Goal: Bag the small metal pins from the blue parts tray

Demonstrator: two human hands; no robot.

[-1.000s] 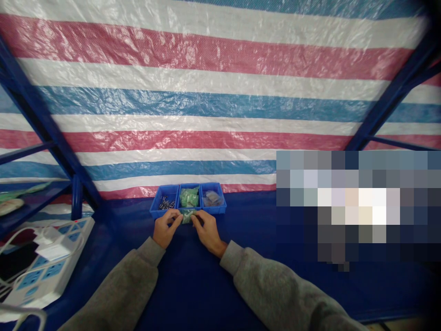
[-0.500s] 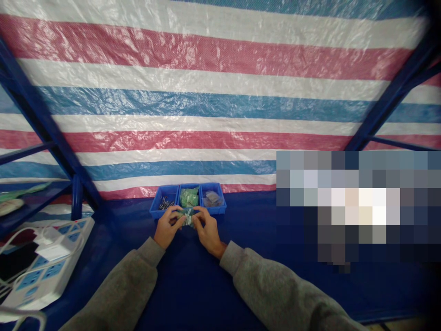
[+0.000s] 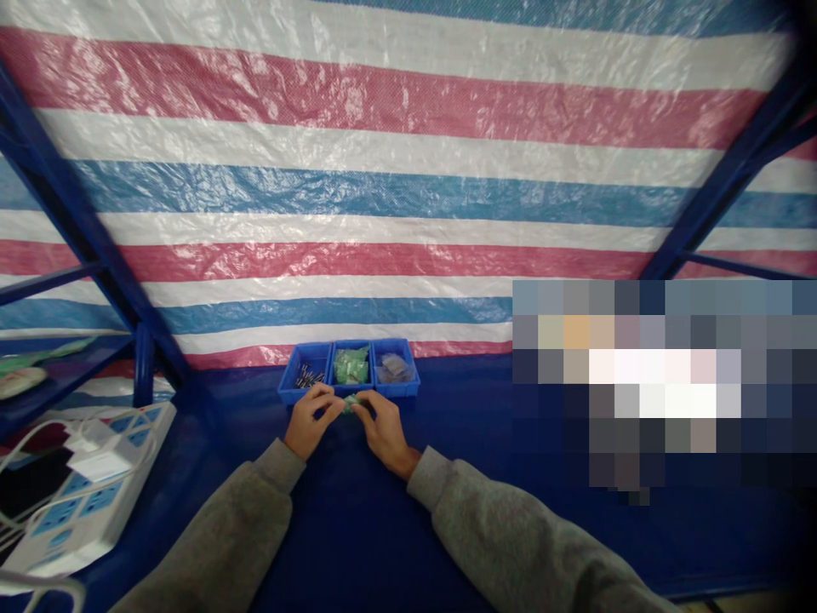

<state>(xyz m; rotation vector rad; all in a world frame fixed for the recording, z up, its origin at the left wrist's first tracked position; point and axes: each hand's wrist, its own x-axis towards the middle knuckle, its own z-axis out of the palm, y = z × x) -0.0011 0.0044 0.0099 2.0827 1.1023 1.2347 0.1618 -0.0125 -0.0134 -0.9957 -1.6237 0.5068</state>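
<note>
Between my fingertips is a small green plastic packet (image 3: 351, 403), partly hidden by the fingers. My left hand (image 3: 313, 419) pinches its left side between thumb and forefinger. At its right side, my right hand (image 3: 385, 428) grips it the same way. Just beyond the hands stand three joined blue bins. The left bin (image 3: 294, 395) holds thin dark and silvery pieces, too small to name. Green packets (image 3: 351, 366) fill the middle bin, and clear plastic bags (image 3: 394, 369) lie in the right one.
A white power strip (image 3: 95, 519) with plugs and cables lies on the left of the blue table (image 3: 370, 545). Blue metal posts (image 3: 95, 213) rise at both sides. Striped plastic sheeting (image 3: 396, 196) hangs behind. The right side is blurred into blocks.
The packet between my fingers looks smaller and more bunched, with less of its pale part showing. My fingers have shifted slightly around it; both forearms stay in place.
</note>
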